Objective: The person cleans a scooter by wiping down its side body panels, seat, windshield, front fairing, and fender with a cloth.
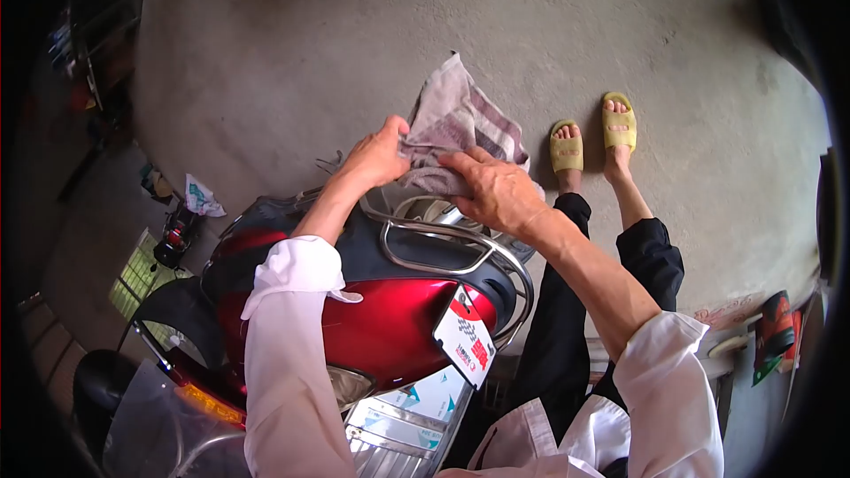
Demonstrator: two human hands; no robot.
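Observation:
A striped cloth [453,119] in mauve, grey and white hangs bunched in front of me, its pointed corner upward in the view. At its left edge, my left hand [376,155] pinches the fabric between closed fingers. My right hand [498,190] grips the lower right part, with some fingertips hidden by the folds. Just below both hands is a red and black motorcycle [390,319] with a chrome rail [443,252] curving round one end. A white card with red print [465,336] is fixed on its red side panel.
My feet wear yellow slippers [567,150] on the concrete floor [292,53]. Left of the motorcycle are a white plastic bag [204,197] and a clear windshield [146,429]. A dark red cylinder [777,323] stands at the right. Patterned panels [416,407] lie below the card.

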